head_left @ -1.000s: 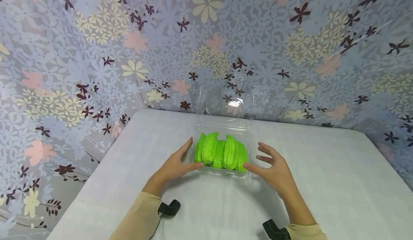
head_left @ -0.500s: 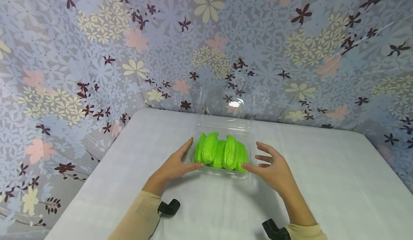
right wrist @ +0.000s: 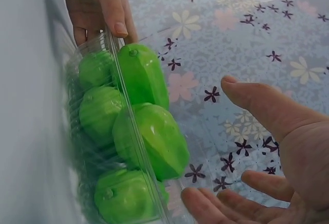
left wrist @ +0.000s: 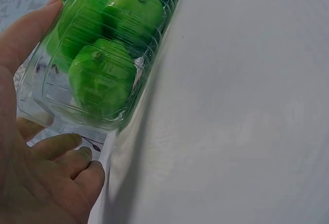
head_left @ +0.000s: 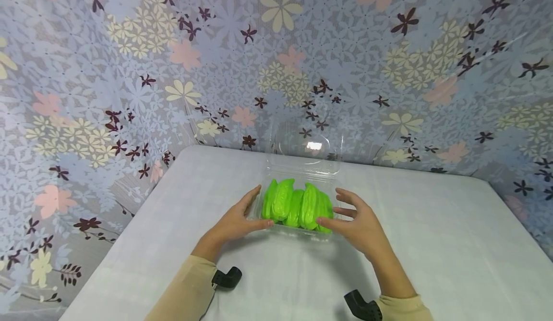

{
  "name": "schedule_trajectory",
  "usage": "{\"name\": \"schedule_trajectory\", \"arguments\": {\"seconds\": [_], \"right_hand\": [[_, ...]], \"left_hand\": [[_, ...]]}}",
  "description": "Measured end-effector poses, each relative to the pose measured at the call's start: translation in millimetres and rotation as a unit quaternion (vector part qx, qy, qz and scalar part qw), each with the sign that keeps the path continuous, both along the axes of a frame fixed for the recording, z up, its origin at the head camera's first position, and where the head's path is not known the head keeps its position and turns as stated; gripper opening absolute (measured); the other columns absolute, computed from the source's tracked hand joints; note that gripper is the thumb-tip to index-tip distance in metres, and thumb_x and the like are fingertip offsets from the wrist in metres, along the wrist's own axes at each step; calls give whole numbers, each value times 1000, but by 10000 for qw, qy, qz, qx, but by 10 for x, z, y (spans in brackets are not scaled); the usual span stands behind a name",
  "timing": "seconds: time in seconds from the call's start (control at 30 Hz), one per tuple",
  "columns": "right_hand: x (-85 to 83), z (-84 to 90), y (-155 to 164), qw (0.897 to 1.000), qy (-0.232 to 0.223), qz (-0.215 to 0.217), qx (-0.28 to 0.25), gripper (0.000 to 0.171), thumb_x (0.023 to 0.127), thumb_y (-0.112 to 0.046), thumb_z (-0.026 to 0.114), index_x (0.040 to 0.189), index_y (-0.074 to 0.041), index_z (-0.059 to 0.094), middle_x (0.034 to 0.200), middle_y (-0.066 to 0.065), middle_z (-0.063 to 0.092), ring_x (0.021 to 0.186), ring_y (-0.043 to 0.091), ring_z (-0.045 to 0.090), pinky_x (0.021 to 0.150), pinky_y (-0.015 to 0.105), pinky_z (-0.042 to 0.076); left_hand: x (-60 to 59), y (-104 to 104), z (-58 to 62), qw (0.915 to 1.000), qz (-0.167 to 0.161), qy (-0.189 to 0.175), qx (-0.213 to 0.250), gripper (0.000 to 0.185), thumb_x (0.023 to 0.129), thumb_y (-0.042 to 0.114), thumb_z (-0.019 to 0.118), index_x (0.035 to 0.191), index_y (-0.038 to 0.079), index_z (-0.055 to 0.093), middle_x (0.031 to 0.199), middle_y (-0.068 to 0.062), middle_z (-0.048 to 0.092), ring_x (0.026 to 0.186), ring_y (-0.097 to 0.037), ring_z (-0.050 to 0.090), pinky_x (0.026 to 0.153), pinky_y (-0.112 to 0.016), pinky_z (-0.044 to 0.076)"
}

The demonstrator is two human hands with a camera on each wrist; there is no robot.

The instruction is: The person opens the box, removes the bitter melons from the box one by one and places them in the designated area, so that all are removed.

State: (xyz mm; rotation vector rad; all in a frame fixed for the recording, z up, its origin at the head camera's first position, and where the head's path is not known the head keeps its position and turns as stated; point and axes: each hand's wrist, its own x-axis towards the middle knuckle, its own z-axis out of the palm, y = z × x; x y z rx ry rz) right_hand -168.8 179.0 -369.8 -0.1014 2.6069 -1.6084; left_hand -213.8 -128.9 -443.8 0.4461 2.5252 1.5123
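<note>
A clear plastic clamshell box [head_left: 298, 233] sits on the white-covered table, holding several glossy green pepper-shaped pieces [head_left: 282, 201]. Its transparent lid [head_left: 298, 160] stands raised at the back. My left hand [head_left: 235, 223] grips the box's left end, thumb over the front rim and fingers along the side; the right wrist view shows this thumb [right wrist: 112, 8] at the rim. On the other side, my right hand [head_left: 362, 222] is spread around the right end. Its thumb overlaps the green pieces in the head view, but the right wrist view shows the thumb [right wrist: 267, 103] apart from them.
White cloth covers the table [head_left: 432, 234]. A floral-patterned sheet [head_left: 216, 62] hangs behind it and down the left side. Black camera mounts [head_left: 226, 278] sit at both wrists, next to beige sleeves [head_left: 186, 287].
My right hand has moved slightly left, its thumb further over the green pieces. The left hand stays on the box, and the raised lid has shifted slightly.
</note>
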Motion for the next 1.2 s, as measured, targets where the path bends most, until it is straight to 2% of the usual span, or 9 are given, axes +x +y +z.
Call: {"name": "schedule_trajectory", "arguments": {"seconds": [0.27, 0.67, 1.2], "right_hand": [[-48, -25, -98, 9994, -145, -33, 303, 102, 77, -46, 87, 157, -14, 33, 153, 17, 41, 131, 38, 51, 95, 54, 53], [-90, -26, -240, 9990, -306, -97, 302, 104, 75, -43, 89, 156, -10, 33, 151, 21, 42, 129, 40, 51, 96, 55, 52], [-182, -113, -376, 9980, -328, -264, 475, 101, 76, -39, 90, 154, -6, 35, 147, 22, 46, 126, 39, 53, 92, 51, 54]], "left_hand": [[1, 0, -8, 10000, -6, -34, 51, 107, 81, 47, 83, 163, 24, 18, 165, 4, 21, 149, -28, 23, 118, -47, 27], [-23, 4, -9, 10000, 4, 10, 7, 108, 80, 50, 83, 163, 25, 19, 165, 5, 20, 149, -27, 23, 118, -48, 27], [17, 1, 15, 9999, 146, -45, -74, 106, 80, 47, 84, 163, 24, 21, 165, -4, 22, 148, -32, 26, 117, -52, 28]]}}
